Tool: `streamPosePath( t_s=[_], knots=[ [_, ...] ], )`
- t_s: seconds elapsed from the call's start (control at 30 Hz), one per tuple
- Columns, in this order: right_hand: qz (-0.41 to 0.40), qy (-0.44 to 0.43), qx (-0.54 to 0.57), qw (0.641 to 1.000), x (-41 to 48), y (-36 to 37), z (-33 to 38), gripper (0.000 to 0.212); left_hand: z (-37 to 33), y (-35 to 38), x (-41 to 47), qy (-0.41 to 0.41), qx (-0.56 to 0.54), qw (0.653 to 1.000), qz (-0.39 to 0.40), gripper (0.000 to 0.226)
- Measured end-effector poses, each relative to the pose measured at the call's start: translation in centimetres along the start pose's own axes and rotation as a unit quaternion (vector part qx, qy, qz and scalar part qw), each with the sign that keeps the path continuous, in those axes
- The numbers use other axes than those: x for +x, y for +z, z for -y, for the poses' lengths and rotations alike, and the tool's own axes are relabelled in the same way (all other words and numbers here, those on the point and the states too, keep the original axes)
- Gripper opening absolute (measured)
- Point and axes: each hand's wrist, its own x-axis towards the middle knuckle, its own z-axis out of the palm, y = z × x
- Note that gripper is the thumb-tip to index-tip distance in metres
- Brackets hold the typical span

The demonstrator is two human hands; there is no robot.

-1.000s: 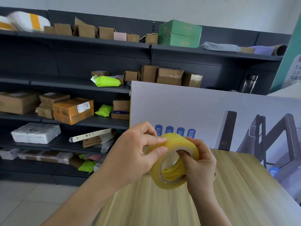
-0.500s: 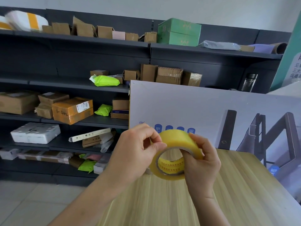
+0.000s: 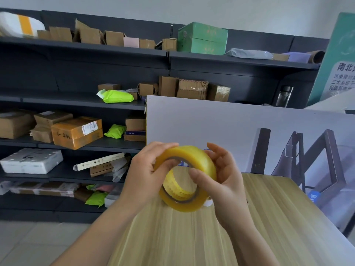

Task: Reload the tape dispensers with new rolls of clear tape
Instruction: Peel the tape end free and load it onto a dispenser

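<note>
A roll of yellowish clear tape is held up in the air above the wooden table, its open core facing me. My left hand grips the roll's left side, fingers curled over the top rim and thumb inside the core. My right hand holds the right side, thumb pressed on the front rim, fingers spread behind the roll. A small white object peeks out under the roll by my right palm. No tape dispenser is in view.
A large white printed board stands upright at the table's far edge. Behind it, dark shelves hold cardboard boxes, green bags and a green box. Grey floor lies to the left of the table.
Both hands have turned the roll and shifted their grip. My left fingers moved over the top rim and my right fingers opened out behind the roll. The roll sits slightly higher.
</note>
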Motion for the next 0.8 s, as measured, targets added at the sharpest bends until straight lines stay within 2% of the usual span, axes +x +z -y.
streamPosePath(
  t_s=[0.1, 0.17, 0.23, 0.3, 0.37, 0.43, 0.5, 0.53, 0.67, 0.8],
  knots=[
    [0.060, 0.067, 0.051, 0.995, -0.3, 0.1, -0.1, 0.063, 0.4, 0.3, 0.0, -0.058, -0.094, 0.994, -0.023, 0.020],
    [0.096, 0.098, 0.092, 0.986, -0.5, 0.4, -0.3, 0.059, 0.4, 0.6, 0.0, -0.087, -0.140, 0.986, -0.024, 0.024],
    [0.090, 0.138, 0.145, 0.976, -0.6, 0.6, -0.5, 0.060, 0.6, 0.6, 0.0, -0.095, -0.152, 0.984, -0.011, 0.026],
    [0.068, 0.159, 0.164, 0.971, -0.6, 0.6, -0.7, 0.066, 0.8, 0.5, -0.1, -0.076, -0.111, 0.991, 0.012, 0.022],
    [0.042, 0.181, 0.164, 0.969, -0.5, 0.6, -0.8, 0.066, 1.0, 0.3, -0.2, -0.002, 0.027, 1.000, 0.000, 0.024],
    [0.046, 0.198, 0.171, 0.964, -0.5, 0.8, -0.8, 0.062, 0.9, 0.2, -0.1, 0.124, 0.154, 0.980, -0.020, 0.031],
    [0.076, 0.196, 0.189, 0.959, -0.5, 1.0, -0.5, 0.057, 0.7, 0.2, -0.1, 0.221, 0.191, 0.957, -0.007, 0.034],
    [0.096, 0.188, 0.198, 0.957, -0.5, 1.0, -0.2, 0.054, 0.6, 0.1, -0.1, 0.241, 0.193, 0.951, -0.001, 0.035],
    [0.178, 0.155, 0.226, 0.945, -0.6, 0.7, 0.7, 0.046, 0.5, -0.3, -0.1, 0.184, 0.176, 0.967, -0.001, 0.032],
    [0.213, 0.134, 0.231, 0.940, -0.6, 0.6, 1.3, 0.048, 0.4, -0.3, -0.2, 0.122, 0.142, 0.982, -0.005, 0.030]
  ],
)
